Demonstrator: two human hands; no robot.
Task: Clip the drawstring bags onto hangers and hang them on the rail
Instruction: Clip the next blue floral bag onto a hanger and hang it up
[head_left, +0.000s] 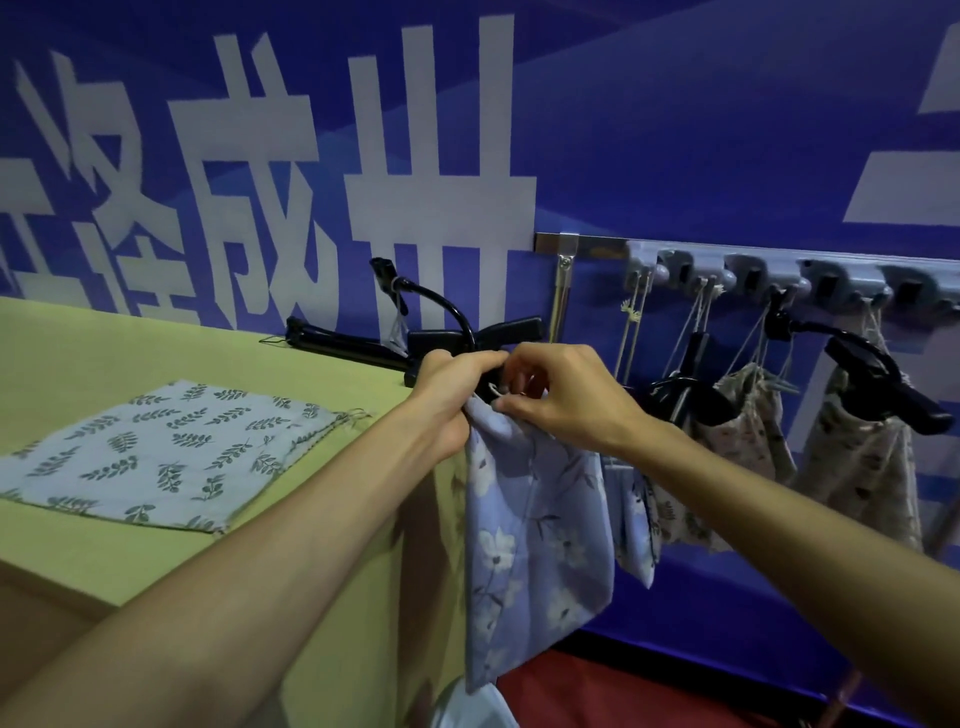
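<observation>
A blue floral drawstring bag (535, 530) hangs down past the table's right edge. My left hand (452, 384) grips its top edge together with a black clip hanger (457, 325), whose hook curves up above my fingers. From the right, my right hand (556, 395) pinches the bag's top at the hanger's clip. The clip itself is mostly hidden by my fingers. A grey leaf-print bag (161, 457) lies flat on the green table (104, 353). The rail (779, 270) with its grey hooks runs along the blue wall to the right.
Several bags hang from the rail on black hangers: a small blue one (631, 525), a beige floral one (737, 457) and another beige one (862, 467). More black hangers (337, 343) lie at the table's far edge. The floor (623, 691) below is red.
</observation>
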